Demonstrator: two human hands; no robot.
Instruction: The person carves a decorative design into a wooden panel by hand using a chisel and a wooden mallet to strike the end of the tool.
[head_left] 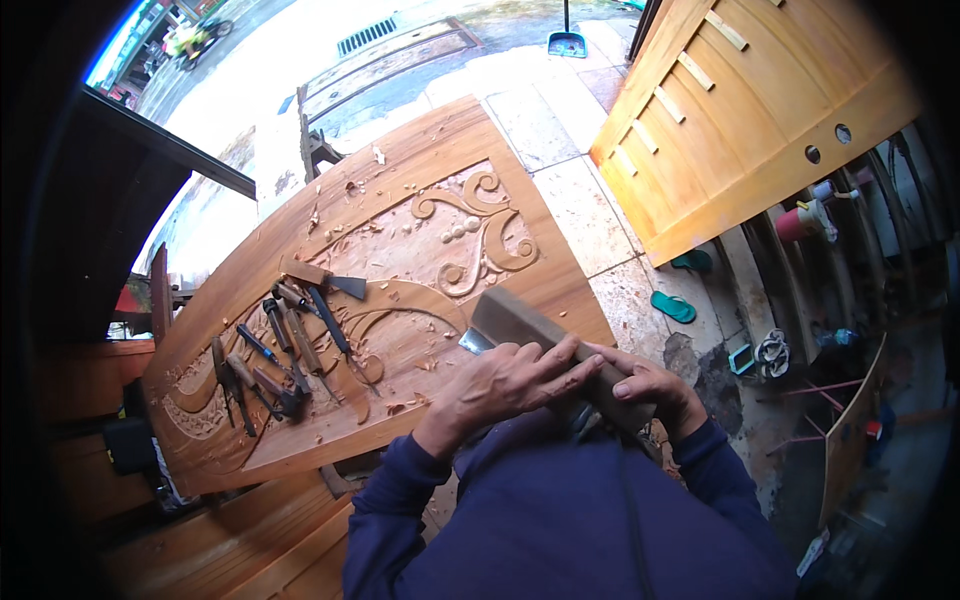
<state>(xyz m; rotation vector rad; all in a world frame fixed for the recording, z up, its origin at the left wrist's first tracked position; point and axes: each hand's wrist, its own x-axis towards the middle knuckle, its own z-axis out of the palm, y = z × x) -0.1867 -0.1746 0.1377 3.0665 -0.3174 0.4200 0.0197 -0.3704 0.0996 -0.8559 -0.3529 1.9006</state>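
Note:
In front of my chest I hold a long grey-brown rectangular block [527, 322], resembling a sharpening stone, tilted with its far end over the panel. My left hand [505, 385] is closed on its left side, fingers lying across the top. A shiny metal edge [476, 342] shows beside the block near these fingers; the rest of that piece is hidden. My right hand [655, 388] grips the near end from the right, thumb on top. Beyond lies a carved wooden panel [555, 262] with raised scrollwork [492, 238] and wood shavings.
Several chisels and gouges [290, 340] lie on the panel's left, beside a wide scraper [345, 286]. A pale wooden door panel [740, 120] stands at the right. Green flip-flops [672, 307] and a blue dustpan [567, 43] are on the tiled floor [590, 225].

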